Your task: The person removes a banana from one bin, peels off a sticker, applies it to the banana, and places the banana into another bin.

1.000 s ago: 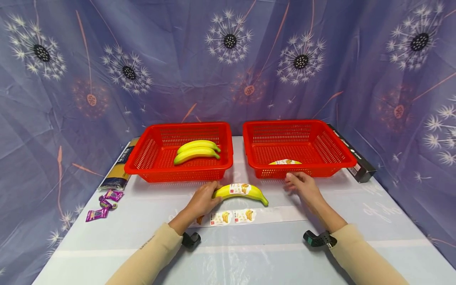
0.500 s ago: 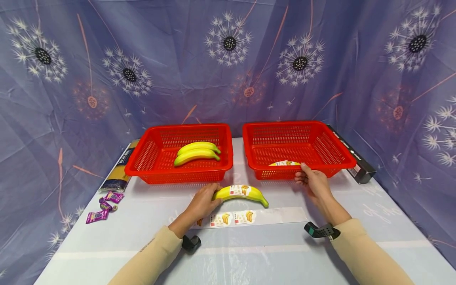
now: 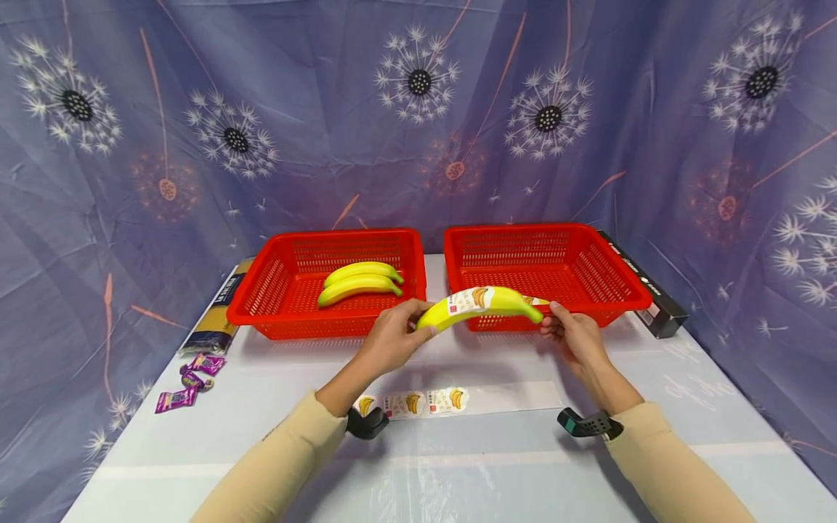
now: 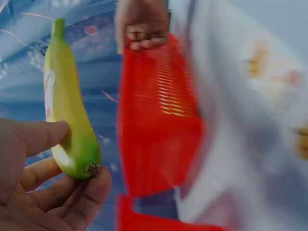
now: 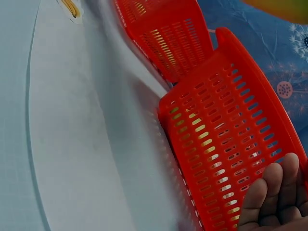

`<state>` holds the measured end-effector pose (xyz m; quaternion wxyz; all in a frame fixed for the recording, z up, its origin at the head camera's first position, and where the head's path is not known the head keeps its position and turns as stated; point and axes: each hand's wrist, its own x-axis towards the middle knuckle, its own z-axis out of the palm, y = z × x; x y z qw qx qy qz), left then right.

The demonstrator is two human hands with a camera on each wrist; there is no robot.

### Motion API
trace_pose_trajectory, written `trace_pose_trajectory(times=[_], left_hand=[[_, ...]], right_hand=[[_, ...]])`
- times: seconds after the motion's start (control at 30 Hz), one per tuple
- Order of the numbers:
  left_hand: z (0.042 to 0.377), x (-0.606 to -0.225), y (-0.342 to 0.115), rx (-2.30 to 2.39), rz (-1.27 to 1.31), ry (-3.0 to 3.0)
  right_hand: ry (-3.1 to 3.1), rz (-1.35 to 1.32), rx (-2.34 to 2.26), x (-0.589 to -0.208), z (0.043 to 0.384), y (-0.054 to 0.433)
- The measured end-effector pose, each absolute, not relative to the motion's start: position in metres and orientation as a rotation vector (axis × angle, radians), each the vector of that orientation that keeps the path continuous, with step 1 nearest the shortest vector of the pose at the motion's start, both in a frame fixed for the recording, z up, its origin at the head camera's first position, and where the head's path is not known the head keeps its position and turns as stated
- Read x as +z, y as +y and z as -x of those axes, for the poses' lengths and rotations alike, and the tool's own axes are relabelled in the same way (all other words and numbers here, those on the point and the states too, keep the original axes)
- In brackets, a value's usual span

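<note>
In the head view my left hand (image 3: 392,340) holds a yellow banana (image 3: 506,299) by its greenish left end, raised above the table. The left wrist view shows the thumb on one side and curled fingers beneath. A white sticker (image 3: 466,301) with a banana picture lies along its upper side. My right hand (image 3: 582,347) grips the front rim of the right red basket (image 3: 624,303), its curled fingers (image 5: 272,180) against the outer wall in the right wrist view. Another banana with a sticker (image 3: 538,301) lies inside that basket, mostly hidden by its front wall and the held banana.
Two bananas (image 3: 361,288) lie in the left red basket (image 3: 314,327). A strip of banana stickers (image 3: 510,397) lies across the table in front. Purple wrapped candies (image 3: 176,399) and a gold-and-black package (image 3: 212,323) lie at the left. A black box (image 3: 663,312) sits beside the right basket.
My left hand has lifted the banana off the table and carried it up and right toward the right basket. My right hand has moved right and up onto that basket's rim.
</note>
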<state>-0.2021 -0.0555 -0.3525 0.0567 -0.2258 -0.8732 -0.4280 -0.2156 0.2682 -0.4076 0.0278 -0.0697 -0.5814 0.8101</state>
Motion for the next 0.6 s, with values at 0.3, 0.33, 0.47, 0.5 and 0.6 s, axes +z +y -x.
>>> trace_pose_trajectory(times=[0.3, 0.33, 0.47, 0.5, 0.6], left_hand=[[0.259, -0.323, 0.012, -1.127, 0.698, -2.744], [0.264, -0.322, 0.019, -1.086, 0.693, -2.767], [0.281, -0.325, 0.044, -0.899, 0.685, -2.834], [0.284, -0.327, 0.049, -0.852, 0.679, -2.852], [0.291, -0.332, 0.061, -0.697, 0.661, -2.916]], right_hand=[[-1.813, 0.227, 2.485, -0.409, 0.216, 0.269], [-1.812, 0.225, 2.486, -0.409, 0.216, 0.269], [-1.810, 0.235, 2.476, -0.408, 0.216, 0.268], [-1.808, 0.236, 2.473, -0.408, 0.216, 0.268], [-1.813, 0.243, 2.462, -0.408, 0.216, 0.267]])
